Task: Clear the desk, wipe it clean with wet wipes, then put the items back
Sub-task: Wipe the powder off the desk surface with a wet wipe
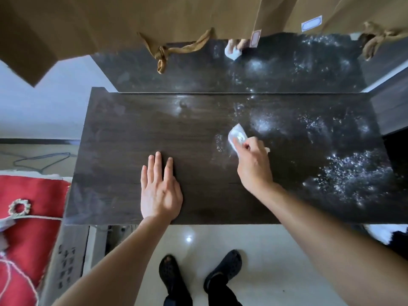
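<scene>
The dark wooden desk (123, 133) fills the middle of the head view, with nothing standing on it. My right hand (254, 164) presses a white wet wipe (236, 135) flat on the desk a little right of centre. Wet streaks and droplets (351, 177) glisten over the right half of the top. My left hand (160, 188) lies flat on the desk near the front edge, fingers together, holding nothing. A mirror (276, 69) along the back of the desk reflects the wipe and my fingers.
Tan curtains (154, 21) with knotted ties hang above the mirror. A red cloth (26, 217) with a small wreath lies on a surface to the left. Below the desk's front edge I see pale floor tiles (194, 239) and my feet in black clogs.
</scene>
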Demonstrator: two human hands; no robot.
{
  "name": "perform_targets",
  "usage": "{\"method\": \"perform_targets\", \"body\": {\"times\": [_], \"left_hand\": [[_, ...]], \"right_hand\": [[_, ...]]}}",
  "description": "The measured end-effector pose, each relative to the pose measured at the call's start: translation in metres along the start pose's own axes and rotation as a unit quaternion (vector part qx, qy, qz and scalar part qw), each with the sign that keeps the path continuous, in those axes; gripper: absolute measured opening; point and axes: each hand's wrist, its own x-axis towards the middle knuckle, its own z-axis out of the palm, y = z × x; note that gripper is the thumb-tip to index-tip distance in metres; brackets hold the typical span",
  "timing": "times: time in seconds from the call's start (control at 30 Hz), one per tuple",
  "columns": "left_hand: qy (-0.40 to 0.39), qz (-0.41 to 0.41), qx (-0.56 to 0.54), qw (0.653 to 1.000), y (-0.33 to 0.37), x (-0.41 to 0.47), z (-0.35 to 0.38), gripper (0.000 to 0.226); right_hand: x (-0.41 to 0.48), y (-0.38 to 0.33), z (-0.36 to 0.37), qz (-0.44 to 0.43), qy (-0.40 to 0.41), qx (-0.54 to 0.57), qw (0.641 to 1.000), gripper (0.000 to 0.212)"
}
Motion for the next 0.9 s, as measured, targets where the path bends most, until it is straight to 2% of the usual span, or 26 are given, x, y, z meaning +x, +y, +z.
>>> {"method": "perform_targets", "body": {"times": [0.13, 0.2, 0.27, 0.37, 0.43, 0.5, 0.6, 0.67, 0.7, 0.77, 0.83, 0.9], "left_hand": [[-0.002, -0.005, 0.002, 1.000, -0.001, 0.001, 0.000, 0.054], [-0.002, -0.003, 0.003, 1.000, -0.001, 0.000, 0.001, 0.053], [0.000, -0.002, 0.003, 1.000, -0.001, 0.000, 0.001, 0.053], [0.003, -0.001, 0.006, 1.000, -0.001, 0.000, -0.001, 0.052], [0.003, 0.001, 0.006, 1.000, -0.001, 0.000, -0.001, 0.052], [0.001, -0.002, 0.002, 1.000, -0.001, 0.001, -0.002, 0.053], [-0.001, -0.005, -0.003, 1.000, 0.000, 0.002, -0.003, 0.054], [-0.001, -0.007, -0.006, 1.000, 0.000, 0.001, -0.003, 0.054], [0.000, -0.006, -0.004, 1.000, -0.001, 0.001, -0.002, 0.054], [-0.002, -0.004, -0.001, 1.000, -0.001, 0.001, -0.002, 0.053], [-0.001, -0.004, -0.001, 1.000, -0.001, 0.002, -0.001, 0.053], [-0.003, -0.002, -0.003, 1.000, -0.002, 0.002, -0.001, 0.053]], "right_hand": [[-0.097, -0.031, 0.000, -0.173, -0.081, 0.055, 0.980, 0.045], [-0.090, -0.019, -0.004, -0.213, -0.103, 0.066, 0.969, 0.043], [-0.041, -0.001, -0.001, -0.182, -0.074, 0.042, 0.980, 0.042], [0.046, 0.016, 0.005, -0.055, -0.025, 0.007, 0.998, 0.047], [0.057, 0.001, 0.010, -0.015, -0.027, 0.005, 1.000, 0.051], [0.023, -0.021, 0.011, -0.062, -0.040, 0.002, 0.997, 0.051], [-0.052, -0.033, 0.009, -0.190, -0.104, 0.042, 0.975, 0.046], [-0.044, -0.021, 0.006, -0.233, -0.122, 0.046, 0.964, 0.043], [-0.022, -0.013, 0.008, -0.226, -0.106, 0.034, 0.968, 0.042], [0.036, -0.003, 0.014, -0.138, -0.057, -0.006, 0.989, 0.047], [0.081, -0.004, 0.017, -0.031, -0.055, -0.031, 0.998, 0.058], [0.078, -0.024, 0.020, 0.004, -0.054, -0.036, 0.998, 0.062]]}}
